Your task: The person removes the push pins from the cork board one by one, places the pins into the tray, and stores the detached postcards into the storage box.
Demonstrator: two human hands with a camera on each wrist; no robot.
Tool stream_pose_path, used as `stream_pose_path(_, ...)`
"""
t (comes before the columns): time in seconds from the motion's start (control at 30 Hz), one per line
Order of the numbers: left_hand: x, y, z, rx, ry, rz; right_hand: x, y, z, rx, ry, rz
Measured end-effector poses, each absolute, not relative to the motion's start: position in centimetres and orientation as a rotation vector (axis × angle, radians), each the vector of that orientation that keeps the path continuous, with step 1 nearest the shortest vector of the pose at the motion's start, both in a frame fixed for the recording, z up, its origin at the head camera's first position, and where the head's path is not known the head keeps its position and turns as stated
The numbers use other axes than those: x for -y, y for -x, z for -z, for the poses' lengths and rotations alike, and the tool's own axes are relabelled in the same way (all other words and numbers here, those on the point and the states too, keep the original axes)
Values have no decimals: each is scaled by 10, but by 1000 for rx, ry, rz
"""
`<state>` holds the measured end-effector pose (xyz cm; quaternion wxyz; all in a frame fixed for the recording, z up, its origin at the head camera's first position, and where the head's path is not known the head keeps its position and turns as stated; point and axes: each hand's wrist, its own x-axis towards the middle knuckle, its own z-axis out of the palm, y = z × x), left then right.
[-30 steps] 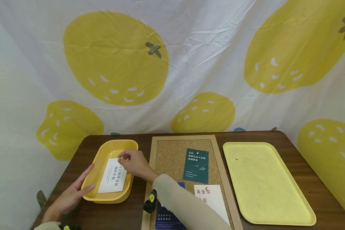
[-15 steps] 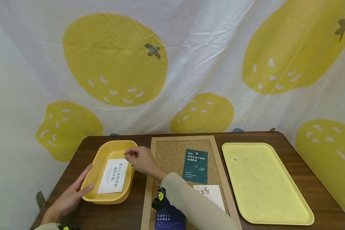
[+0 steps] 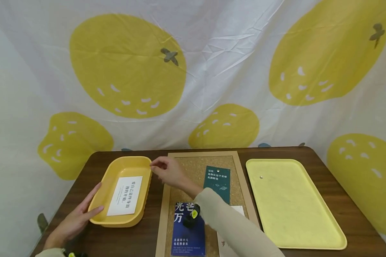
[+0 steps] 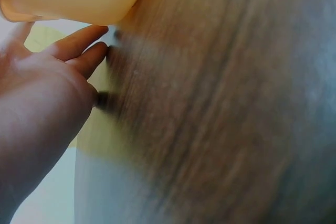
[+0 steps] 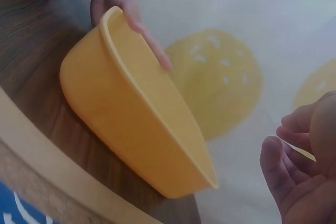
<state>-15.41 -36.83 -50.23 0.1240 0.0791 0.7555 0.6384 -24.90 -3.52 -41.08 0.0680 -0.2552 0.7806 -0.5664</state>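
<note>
A yellow plastic basin [image 3: 127, 163] stands at the left of the table, with a white printed card [image 3: 124, 196] lying inside it. My left hand [image 3: 73, 221] holds the basin at its near left corner, thumb over the rim and the other fingers along the outside. Just off the basin's right rim is my right hand [image 3: 173, 174], bent fingers raised above the table. In the right wrist view a gap shows between the thumb and index tips of that hand [image 5: 299, 169], and nothing is visible in it.
A wood-framed corkboard [image 3: 189, 162] lies in the middle, partly under my right arm. It bears a green card [image 3: 217, 184], a blue card [image 3: 188, 237] and a white card [image 3: 225, 246]. To the right lies a pale yellow tray [image 3: 296, 210] with one small pin [image 3: 261, 177].
My right hand has moved right, from over the white card's upper edge to beyond the basin's rim. The card stays in the basin, and my left hand keeps its place.
</note>
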Motion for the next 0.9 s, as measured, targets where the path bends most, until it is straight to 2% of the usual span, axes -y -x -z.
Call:
stream_pose_path(0.3, 368, 157, 504, -2228, -188, -1840, 5, 251, 409, -2365, 886, 1672)
stream_pose_path(0.9, 375, 155, 506, -2202, -176, -1865, -60, 255, 414, -2515, 785, 1479)
